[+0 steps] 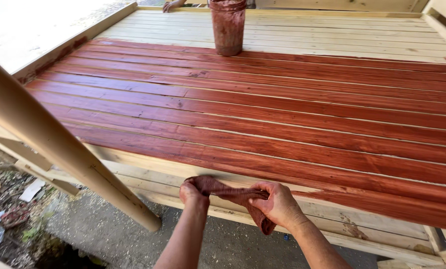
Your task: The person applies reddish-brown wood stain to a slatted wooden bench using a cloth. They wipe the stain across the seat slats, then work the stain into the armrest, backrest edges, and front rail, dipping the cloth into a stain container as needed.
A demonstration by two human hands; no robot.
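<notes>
Reddish-brown stained cloth rag point(233, 195), twisted into a rope, held off the near edge of the slatted wooden platform point(283, 114), just in front of its bare front rail. Left hand point(194, 193) closed tight round one end; right hand point(278, 204) closed round the other, a loose tail hanging below the right fingers point(259, 192). Looks like a wringing or re-folding step between passes of stain.

Platform: near and middle boards wet red-brown; far boards and front rail pale, unstained. Stain-smeared plastic jar point(228, 26) stands on the far boards near the far edge, well apart from the hands. Another person's hand point(170, 5) rests at the far left corner.

Judgement: the next move calls for a firm wad of rag, a long reach to the jar, strokes along the grain.
</notes>
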